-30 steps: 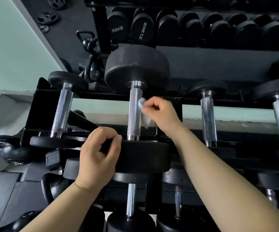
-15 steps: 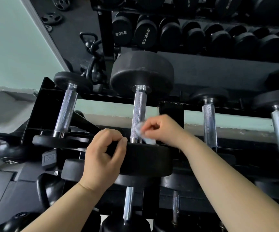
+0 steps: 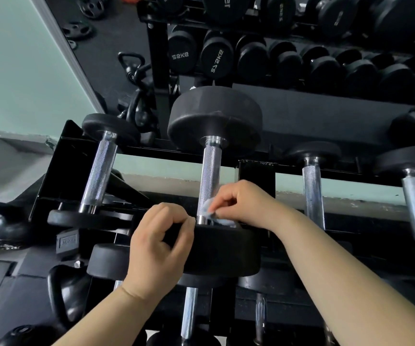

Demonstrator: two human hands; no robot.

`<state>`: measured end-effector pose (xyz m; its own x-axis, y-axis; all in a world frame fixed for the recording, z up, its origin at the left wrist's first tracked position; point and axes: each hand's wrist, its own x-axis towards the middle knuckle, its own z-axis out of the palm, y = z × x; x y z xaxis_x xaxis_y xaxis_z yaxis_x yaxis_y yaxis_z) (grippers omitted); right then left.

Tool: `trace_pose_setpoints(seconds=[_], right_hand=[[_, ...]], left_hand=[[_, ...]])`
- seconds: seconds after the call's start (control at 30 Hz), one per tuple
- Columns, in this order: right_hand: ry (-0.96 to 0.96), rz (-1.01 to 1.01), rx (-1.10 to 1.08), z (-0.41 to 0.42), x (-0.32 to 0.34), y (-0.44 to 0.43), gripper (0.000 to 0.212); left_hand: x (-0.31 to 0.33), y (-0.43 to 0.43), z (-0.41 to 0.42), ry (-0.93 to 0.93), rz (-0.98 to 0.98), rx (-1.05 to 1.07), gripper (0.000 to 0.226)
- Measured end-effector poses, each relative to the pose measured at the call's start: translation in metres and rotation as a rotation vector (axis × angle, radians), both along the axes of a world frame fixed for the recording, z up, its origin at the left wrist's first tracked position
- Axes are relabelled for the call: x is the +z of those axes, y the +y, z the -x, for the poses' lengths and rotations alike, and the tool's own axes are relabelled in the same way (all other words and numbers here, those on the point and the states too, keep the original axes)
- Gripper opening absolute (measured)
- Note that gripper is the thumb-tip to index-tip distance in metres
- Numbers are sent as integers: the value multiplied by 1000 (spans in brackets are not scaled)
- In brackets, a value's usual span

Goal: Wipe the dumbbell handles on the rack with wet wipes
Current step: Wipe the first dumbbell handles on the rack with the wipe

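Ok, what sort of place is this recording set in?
Likely a gym's free-weights area: black dumbbells with knurled metal handles lie on a rack, another loaded rack stands behind, and kettlebells sit at left.

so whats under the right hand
A crumpled pale wet wipe, pinched by the right hand against the lower end of the handle. How much wipe lies beneath the palm is hidden.

Both bare forearms stretched forward, close together. The left hand (image 3: 160, 248) curled its fingers and thumb round the rim of the dumbbell head (image 3: 226, 250). The right hand (image 3: 246, 203), knuckles up, pinched a wet wipe (image 3: 207, 208) in its fingertips.
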<state>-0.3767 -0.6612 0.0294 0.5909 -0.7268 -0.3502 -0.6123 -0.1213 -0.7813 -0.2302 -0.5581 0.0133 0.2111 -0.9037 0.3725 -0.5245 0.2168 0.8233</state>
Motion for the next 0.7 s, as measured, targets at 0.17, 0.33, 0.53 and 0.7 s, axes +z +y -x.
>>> trace_pose_setpoints(seconds=[0.17,0.33,0.53,0.7], right_hand=[[-161,44,-247,-5,0,1,15],[16,78,-52,-1,4,7,9],[61,737,-280,-26,8,-23,18],[342,888,-176,-46,2,-36,22]], left_hand=[[-2,0,-1,-6,23,-4,10],[-3,0,-1,-16,20,-2,8],[-2,0,-1,-2,17,-7,8],[-2,-1,-2,-2,43,-15,10]])
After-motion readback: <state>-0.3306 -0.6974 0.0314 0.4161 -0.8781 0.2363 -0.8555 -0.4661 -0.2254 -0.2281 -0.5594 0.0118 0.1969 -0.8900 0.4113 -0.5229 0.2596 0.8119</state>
